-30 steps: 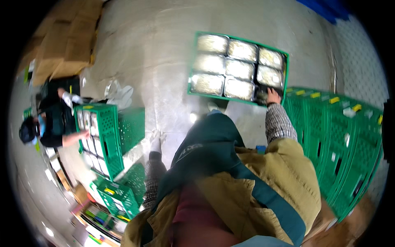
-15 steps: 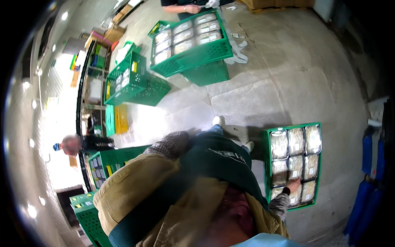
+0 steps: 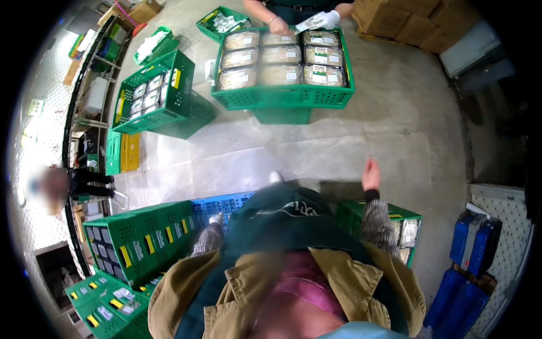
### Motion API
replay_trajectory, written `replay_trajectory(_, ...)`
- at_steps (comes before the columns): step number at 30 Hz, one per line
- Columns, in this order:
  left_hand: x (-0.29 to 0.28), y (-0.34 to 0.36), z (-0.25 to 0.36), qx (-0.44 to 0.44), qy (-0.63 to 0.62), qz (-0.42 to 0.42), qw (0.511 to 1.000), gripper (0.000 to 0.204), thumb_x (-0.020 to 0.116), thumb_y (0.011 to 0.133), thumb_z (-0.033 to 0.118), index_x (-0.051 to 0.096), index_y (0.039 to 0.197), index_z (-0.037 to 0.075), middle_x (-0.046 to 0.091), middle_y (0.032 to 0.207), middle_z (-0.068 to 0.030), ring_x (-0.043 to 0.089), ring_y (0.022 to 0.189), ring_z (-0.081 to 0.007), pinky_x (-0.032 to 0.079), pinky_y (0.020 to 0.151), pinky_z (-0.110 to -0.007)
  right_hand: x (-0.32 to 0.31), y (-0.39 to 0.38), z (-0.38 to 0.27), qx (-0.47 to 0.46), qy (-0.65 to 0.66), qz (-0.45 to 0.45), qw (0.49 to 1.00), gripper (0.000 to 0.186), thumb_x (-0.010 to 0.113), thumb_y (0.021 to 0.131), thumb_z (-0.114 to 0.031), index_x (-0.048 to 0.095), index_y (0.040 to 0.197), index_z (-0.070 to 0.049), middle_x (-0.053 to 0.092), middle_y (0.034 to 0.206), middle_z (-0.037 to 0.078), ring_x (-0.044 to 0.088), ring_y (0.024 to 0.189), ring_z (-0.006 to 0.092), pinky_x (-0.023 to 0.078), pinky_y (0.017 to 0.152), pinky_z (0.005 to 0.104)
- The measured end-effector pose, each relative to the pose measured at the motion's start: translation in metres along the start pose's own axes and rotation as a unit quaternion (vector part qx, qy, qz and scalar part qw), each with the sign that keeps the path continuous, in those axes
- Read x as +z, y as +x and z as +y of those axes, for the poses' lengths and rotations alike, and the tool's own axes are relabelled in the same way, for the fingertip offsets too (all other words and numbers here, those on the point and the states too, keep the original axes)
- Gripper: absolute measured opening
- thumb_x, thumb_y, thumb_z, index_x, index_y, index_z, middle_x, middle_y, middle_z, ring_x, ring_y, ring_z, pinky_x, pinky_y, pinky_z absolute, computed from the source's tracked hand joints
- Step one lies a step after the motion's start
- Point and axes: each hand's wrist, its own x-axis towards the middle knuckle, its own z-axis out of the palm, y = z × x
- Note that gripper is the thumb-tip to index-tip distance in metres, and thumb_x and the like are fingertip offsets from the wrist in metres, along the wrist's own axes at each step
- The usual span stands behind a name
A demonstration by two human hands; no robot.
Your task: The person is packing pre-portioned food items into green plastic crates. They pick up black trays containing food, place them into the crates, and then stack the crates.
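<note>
Pale lettering [image 3: 288, 209] is on my apron [image 3: 316, 231]; labels [image 3: 319, 74] mark the packs [image 3: 280, 55] in the far crate [image 3: 282, 99]. My right hand [image 3: 371, 175] is empty, fingers stretched out, close to the near crate [image 3: 351, 213]; my gloved left hand [image 3: 217, 218] is by the blue pallet [image 3: 228, 204], its finger spread I cannot tell

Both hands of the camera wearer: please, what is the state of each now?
Left hand: too small here to tell open, closed or holding.
Right hand: nothing visible in it; open or closed cannot be told.
</note>
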Motion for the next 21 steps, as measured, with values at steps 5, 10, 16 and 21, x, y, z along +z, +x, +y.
replay_trajectory(5,-0.062,0.035,0.016,-0.247,-0.682,0.129,0.676,0.045,0.058,0.083,0.027,0.047,0.119,0.003,0.059,0.096,-0.0115,0.061,0.065,-0.0201,0.044,0.045,-0.028,0.033,0.197,-0.182,-0.128,0.093,0.115,0.981,0.026,0.043,0.089,-0.024,0.055,0.104,-0.005,0.06,0.099,0.014,0.057,0.092,0.0321,0.045,0.079,0.0373)
replay_trajectory(10,-0.137,0.03,0.04,-0.181,-0.722,0.148,0.651,0.039,0.055,0.086,0.021,0.046,0.12,0.005,0.059,0.094,-0.0089,0.062,0.067,-0.0197,0.042,0.045,-0.026,0.138,0.322,-0.224,-0.005,-0.096,-0.063,0.993,0.034,0.041,0.086,-0.027,0.057,0.102,-0.001,0.056,0.103,0.024,0.053,0.097,0.0391,0.043,0.083,0.0437)
replay_trajectory(16,-0.175,0.025,0.07,-0.208,-0.785,0.187,0.552,0.037,0.055,0.085,0.018,0.046,0.118,0.003,0.058,0.092,-0.0092,0.061,0.066,-0.0217,0.047,0.049,-0.027,0.199,0.376,-0.222,0.202,-0.135,-0.056,0.968,0.043,0.038,0.085,-0.024,0.045,0.117,0.004,0.046,0.119,0.022,0.046,0.109,0.0319,0.04,0.088,0.0425)
replay_trajectory(21,-0.228,0.035,0.124,-0.169,-0.775,0.205,0.574,0.038,0.057,0.084,0.015,0.047,0.117,0.002,0.057,0.095,-0.0089,0.06,0.066,-0.0176,0.045,0.05,-0.023,0.17,0.343,-0.249,0.11,-0.184,0.015,0.977,0.041,0.042,0.087,-0.04,0.054,0.099,-0.002,0.05,0.106,0.016,0.048,0.101,0.0296,0.042,0.08,0.0437)
